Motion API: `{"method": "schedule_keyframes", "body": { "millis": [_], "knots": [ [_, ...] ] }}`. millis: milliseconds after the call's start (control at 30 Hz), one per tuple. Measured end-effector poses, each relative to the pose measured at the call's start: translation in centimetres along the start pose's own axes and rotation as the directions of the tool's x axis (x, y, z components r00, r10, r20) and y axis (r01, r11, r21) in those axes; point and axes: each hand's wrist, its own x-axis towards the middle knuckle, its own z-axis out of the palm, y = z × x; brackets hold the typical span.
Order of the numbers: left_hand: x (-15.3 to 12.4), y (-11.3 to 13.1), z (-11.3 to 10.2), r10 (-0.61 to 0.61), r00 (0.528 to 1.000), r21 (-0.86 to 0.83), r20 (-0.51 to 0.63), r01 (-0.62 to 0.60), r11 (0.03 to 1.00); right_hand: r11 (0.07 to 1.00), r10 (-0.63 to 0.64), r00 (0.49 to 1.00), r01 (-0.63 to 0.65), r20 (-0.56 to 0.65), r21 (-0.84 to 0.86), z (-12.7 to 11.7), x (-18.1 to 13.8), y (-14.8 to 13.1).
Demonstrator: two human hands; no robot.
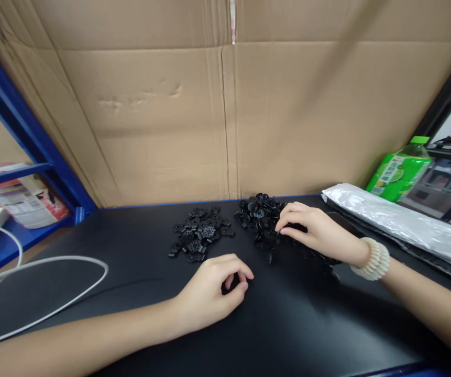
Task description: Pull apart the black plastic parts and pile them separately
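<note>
My right hand point(306, 225), with a cream coiled band point(372, 259) at its wrist, reaches into a heap of shiny black plastic parts point(262, 212). Its thumb and forefinger are closed on a small black part at the heap's edge, mostly hidden by the fingers. Over the tabletop nearer to me, my left hand point(219, 285) is curled, thumb tip close to the forefinger; nothing shows between them. Beyond it lies a second pile, of flat black plastic pieces with round perforated discs point(201, 233).
Both piles rest on a black tabletop point(139, 277) before a cardboard wall point(162, 125). A white cable point(87, 259) loops at the left beside a blue shelf frame point(52, 152). On the right are a silvery plastic-wrapped package point(398, 225) and a green drink bottle point(400, 170).
</note>
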Motion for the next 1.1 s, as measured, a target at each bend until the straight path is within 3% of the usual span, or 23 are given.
{"method": "schedule_keyframes", "body": {
  "millis": [100, 200, 333, 467, 600, 700, 900, 1100],
  "knots": [
    [0.3, 0.1, -0.1, -0.063, 0.998, -0.064, -0.027, 0.061, 0.996, 0.996, 0.047, 0.997, -0.043, -0.054, 0.075, -0.6, -0.2, -0.9],
    [0.5, 0.2, -0.5, -0.151, 0.988, -0.170, -0.017, 0.146, 0.975, 0.986, 0.010, 0.990, 0.014, -0.138, 0.169, 0.0, -0.6, -2.8],
    [0.7, 0.3, -0.9, -0.122, 0.992, -0.293, 0.045, 0.129, 0.947, 0.914, -0.039, 0.995, 0.075, -0.096, 0.400, 2.3, -1.2, -5.3],
    [0.7, 0.2, -1.0, -0.122, 0.990, -0.355, 0.064, 0.137, 0.925, 0.799, 0.069, 0.998, -0.063, 0.013, 0.598, 4.4, -1.5, -6.3],
    [0.7, 0.0, -0.8, -0.203, 0.977, -0.452, 0.067, 0.211, 0.867, 0.593, 0.220, 0.968, -0.233, 0.123, 0.770, 5.4, -1.6, -6.3],
    [0.7, -0.1, -0.8, -0.203, 0.977, -0.496, 0.068, 0.210, 0.842, 0.534, 0.263, 0.954, -0.267, 0.143, 0.802, 5.7, -1.5, -6.4],
    [0.5, 0.1, -0.8, -0.127, 0.988, -0.459, 0.086, 0.152, 0.875, 0.532, 0.311, 0.936, -0.314, 0.164, 0.786, 6.0, -1.4, -6.5],
    [0.5, 0.2, -0.8, -0.199, 0.978, -0.571, 0.067, 0.201, 0.796, 0.534, 0.287, 0.910, -0.411, 0.298, 0.739, 6.3, -1.5, -6.3]
  ]
}}
